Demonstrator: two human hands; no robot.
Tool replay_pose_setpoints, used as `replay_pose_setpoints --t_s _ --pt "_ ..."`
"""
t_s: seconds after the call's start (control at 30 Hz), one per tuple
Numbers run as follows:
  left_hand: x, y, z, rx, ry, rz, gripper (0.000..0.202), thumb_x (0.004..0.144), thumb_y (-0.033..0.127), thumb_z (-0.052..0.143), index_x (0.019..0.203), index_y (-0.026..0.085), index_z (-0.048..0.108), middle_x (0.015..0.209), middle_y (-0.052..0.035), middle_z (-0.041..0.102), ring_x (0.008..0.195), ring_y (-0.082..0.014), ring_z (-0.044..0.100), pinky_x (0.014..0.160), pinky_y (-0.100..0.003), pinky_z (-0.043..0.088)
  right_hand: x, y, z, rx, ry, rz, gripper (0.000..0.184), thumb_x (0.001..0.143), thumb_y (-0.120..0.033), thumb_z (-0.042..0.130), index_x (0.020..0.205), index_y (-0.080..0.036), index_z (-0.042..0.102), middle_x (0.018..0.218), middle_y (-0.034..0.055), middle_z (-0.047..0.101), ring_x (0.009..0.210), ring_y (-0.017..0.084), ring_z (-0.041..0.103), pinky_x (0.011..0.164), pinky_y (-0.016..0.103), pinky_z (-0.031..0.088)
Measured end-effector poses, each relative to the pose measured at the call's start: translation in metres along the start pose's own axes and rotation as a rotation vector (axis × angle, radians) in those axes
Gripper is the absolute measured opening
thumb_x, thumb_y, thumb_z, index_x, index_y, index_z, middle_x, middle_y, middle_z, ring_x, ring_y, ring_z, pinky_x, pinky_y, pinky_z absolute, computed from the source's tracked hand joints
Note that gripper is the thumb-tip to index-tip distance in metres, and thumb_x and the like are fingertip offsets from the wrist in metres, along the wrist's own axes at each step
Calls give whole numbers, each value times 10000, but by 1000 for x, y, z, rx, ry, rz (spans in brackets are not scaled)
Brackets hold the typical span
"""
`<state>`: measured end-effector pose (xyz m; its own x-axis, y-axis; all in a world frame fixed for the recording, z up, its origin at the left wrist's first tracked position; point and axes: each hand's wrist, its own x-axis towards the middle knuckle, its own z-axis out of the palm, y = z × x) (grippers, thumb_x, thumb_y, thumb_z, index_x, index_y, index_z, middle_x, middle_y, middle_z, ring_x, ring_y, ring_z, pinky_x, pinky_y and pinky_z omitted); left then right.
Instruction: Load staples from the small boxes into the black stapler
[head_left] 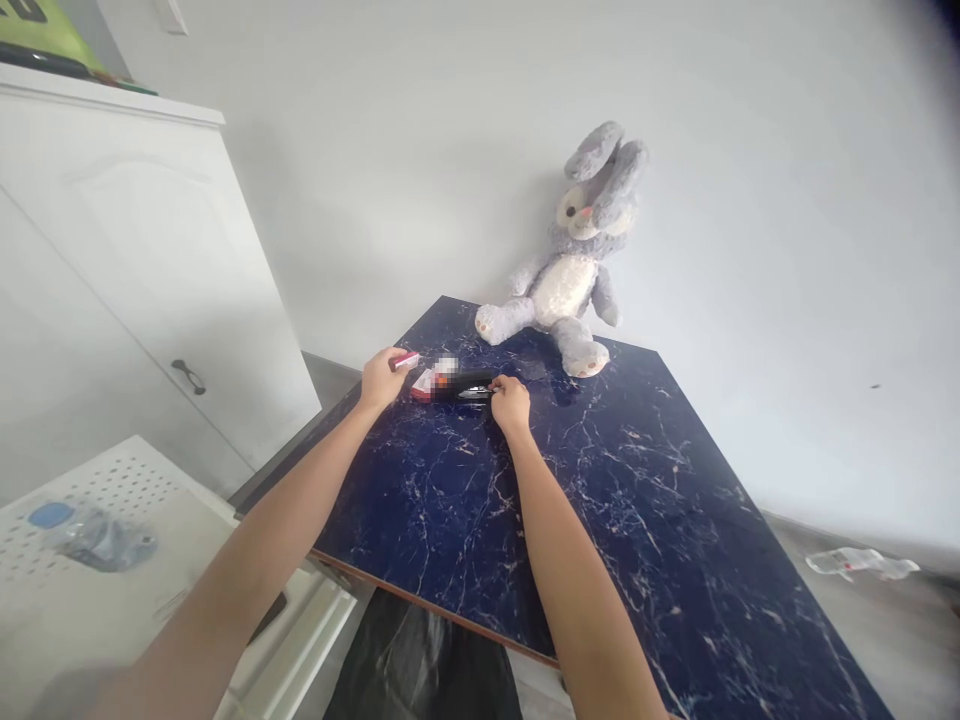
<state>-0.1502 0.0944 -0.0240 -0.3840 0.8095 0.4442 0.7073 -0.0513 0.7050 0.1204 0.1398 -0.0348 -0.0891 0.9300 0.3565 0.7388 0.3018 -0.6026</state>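
Head view: both arms reach across the dark marbled table (637, 500).
Left hand (381, 380): pinches a small red piece (406, 360), lifted just off the top.
Right hand (511, 402): fingertips grip the black object (466, 383), seemingly steadying it flat (a red-white box (422, 385) touches it).
Plush rabbit (566, 270): propped against the wall, apart.

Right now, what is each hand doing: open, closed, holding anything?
Left hand: closed on a small red item.
Right hand: touching a black object; grip cannot be told.

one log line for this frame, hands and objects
left hand: holds small red item | right hand: on black object | table: blue marble | plush rabbit: seated, far edge
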Motion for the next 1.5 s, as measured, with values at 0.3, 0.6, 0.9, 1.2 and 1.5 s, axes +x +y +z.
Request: replay_pose_setpoints --t_s 0.3,0.6,0.9,1.2,1.5 --pt "-4 20 -5 406 -288 196 370 929 450 507 956 216 793 1320 -102 635 1234 -353 525 1062 -473 396 -15 4 -11 -255 -37 -227 260 941 -227 455 1060 -193 683 1056 111 660 992 268 559 917 363 412" --pt "-13 41 -12 182 -280 84 316 838 312 647 1141 227 671 1120 -61 747 1007 -233 683 879 -311 502 -12 7 -9 -235 -33 -198 253 863 -148 496 1027 -213 676 1000 72 692 903 244 595 793 330 440" --pt "-2 25 -16 377 -205 -91 269 915 360 528 1082 256 712 1121 -56 747 927 -248 685 828 -328 488 -14 4 -13 -255 -38 -210 340 834 -52 450 1037 -199 680 1013 92 690 965 263 557 825 335 432" --pt "-16 36 -8 624 -81 78 356 972 309 418 1144 229 719 1255 -147 637 1181 -359 517 990 -507 391 -16 -4 -15 -302 0 -131 329 818 -56 490 1071 -200 643 1016 100 705 956 270 587 867 359 406" --pt "-35 62 -3 674 -247 206 343 838 472 657 958 176 782 1209 -209 635 1237 -482 402 1070 -664 208 -7 6 -15 -27 81 40 174 904 -261 523 1043 -233 625 978 61 735 849 244 665 774 329 452"
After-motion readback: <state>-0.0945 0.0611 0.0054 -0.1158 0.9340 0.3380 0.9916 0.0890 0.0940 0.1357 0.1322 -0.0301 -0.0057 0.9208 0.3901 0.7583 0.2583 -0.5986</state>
